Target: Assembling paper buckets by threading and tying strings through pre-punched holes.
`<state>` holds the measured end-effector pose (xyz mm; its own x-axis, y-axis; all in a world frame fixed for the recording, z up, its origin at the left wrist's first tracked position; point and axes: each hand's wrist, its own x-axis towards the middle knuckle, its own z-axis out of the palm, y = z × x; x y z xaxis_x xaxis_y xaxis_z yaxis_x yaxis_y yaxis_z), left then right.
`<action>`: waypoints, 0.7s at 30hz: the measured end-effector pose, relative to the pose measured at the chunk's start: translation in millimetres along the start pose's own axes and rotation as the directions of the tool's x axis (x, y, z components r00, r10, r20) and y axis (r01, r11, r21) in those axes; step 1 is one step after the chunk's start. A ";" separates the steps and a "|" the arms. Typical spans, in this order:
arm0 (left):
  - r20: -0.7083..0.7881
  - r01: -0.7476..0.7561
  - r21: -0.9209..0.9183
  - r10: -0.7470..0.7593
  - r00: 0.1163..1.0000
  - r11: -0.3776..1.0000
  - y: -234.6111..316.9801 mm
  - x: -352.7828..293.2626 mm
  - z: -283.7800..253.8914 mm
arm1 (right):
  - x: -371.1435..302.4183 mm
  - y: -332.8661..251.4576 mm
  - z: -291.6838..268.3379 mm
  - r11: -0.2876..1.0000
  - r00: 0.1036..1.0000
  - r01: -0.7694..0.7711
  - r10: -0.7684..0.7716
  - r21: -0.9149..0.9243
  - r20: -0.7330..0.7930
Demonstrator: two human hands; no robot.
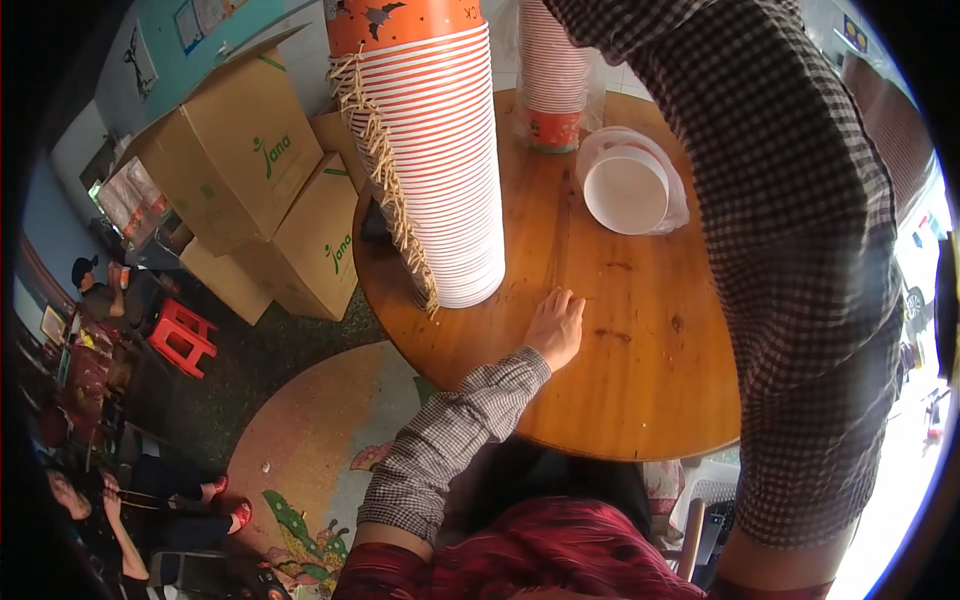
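My left hand (558,330) rests on the round wooden table (640,370) with its fingers loosely bent and nothing visible in them. Just beyond it, to the left, a tall nested stack of paper buckets (450,180) stands on the tabletop. Their pale twisted handles (395,205) hang in a row down the stack's left side. An orange bucket with dark bat prints (400,25) tops the part I can see. My right arm in a checked sleeve (800,220) reaches up past the top edge, so the right hand is out of sight.
At the table's far side stands another bucket stack (555,75) in clear plastic. Nearer lies a white round container (626,190) with a clear plastic bag around it. Cardboard boxes (245,150) are piled left of the table. A red stool (182,337) and seated people are farther left.
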<state>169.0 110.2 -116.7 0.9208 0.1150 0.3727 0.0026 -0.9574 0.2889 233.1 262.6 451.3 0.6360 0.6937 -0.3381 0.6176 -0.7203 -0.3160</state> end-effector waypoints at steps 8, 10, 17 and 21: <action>-0.056 -0.028 -0.042 0.025 0.998 0.999 15.7 1.8 0.9 | -30.9 120.6 101.3 0.485 -0.472 0.422 -0.603 -0.766 -0.643; -0.013 -0.004 -0.076 0.003 1.000 0.997 15.3 3.5 0.0 | -19.9 172.5 149.5 0.499 -0.229 0.596 -0.645 -0.629 -0.729; -0.103 0.029 -0.066 -0.036 0.994 0.997 -10.1 18.2 11.9 | 12.1 389.9 338.0 0.764 0.470 0.636 -0.492 -0.104 -0.733; -0.048 0.079 -0.146 -0.086 0.995 0.986 -11.0 40.7 8.5 | 42.7 496.0 411.5 0.755 0.673 0.480 0.011 0.447 -0.740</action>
<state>209.8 123.1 -112.3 0.8974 0.2099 0.3881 0.0181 -0.8964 0.4429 376.3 -68.3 -84.7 0.7768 0.4648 0.4249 0.5643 -0.2143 -0.7973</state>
